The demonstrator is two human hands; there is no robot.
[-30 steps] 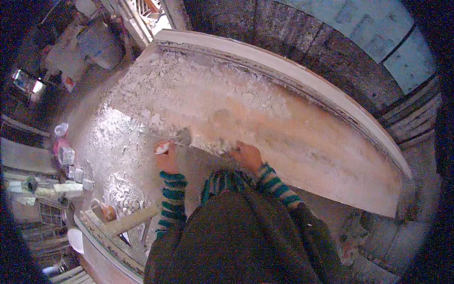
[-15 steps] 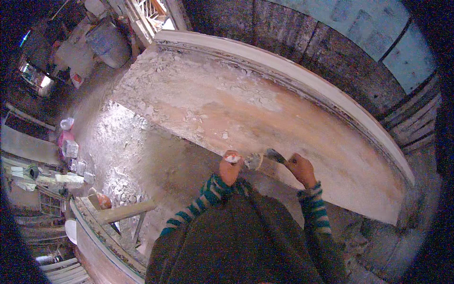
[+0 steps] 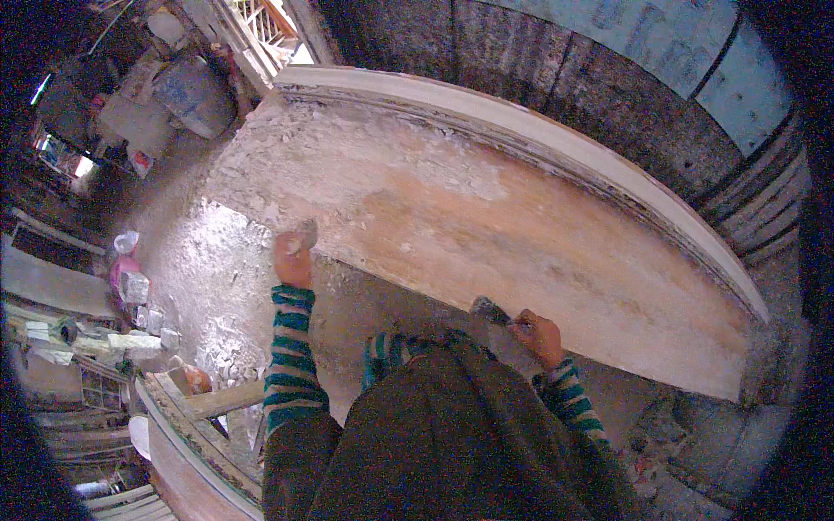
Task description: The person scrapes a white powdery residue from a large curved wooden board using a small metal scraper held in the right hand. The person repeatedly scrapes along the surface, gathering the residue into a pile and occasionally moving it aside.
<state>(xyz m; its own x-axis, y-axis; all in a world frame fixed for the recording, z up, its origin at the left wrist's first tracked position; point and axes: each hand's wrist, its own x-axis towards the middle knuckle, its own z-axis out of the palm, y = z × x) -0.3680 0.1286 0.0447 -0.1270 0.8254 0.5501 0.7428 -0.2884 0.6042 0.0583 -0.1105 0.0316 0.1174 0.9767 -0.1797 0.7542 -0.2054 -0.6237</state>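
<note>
My right hand [image 3: 539,337] is closed around the handle of a scraper [image 3: 492,310], near the workbench's front edge. The scraper's dark, flat blade points up and to the left. Further left, my left hand [image 3: 294,262] is closed at the edge of the wooden workbench [image 3: 486,226]. A small grey, flat-looking piece shows above its fingers; its kind is too blurred to tell. Pale plaster-like dust and flakes [image 3: 304,148] cover the bench's left part, while its middle shows bare orange-brown wood.
A raised pale rim [image 3: 521,113] runs along the bench's far side, before a dark wall. Whitish rubble [image 3: 230,295] lies on the floor at left. A wooden frame [image 3: 217,401] stands at lower left. A large bluish barrel [image 3: 195,94] stands at the back left.
My left hand has swung left, away from the right hand, to the bench's left front edge. My right hand, still with the scraper, has shifted slightly down and left.
</note>
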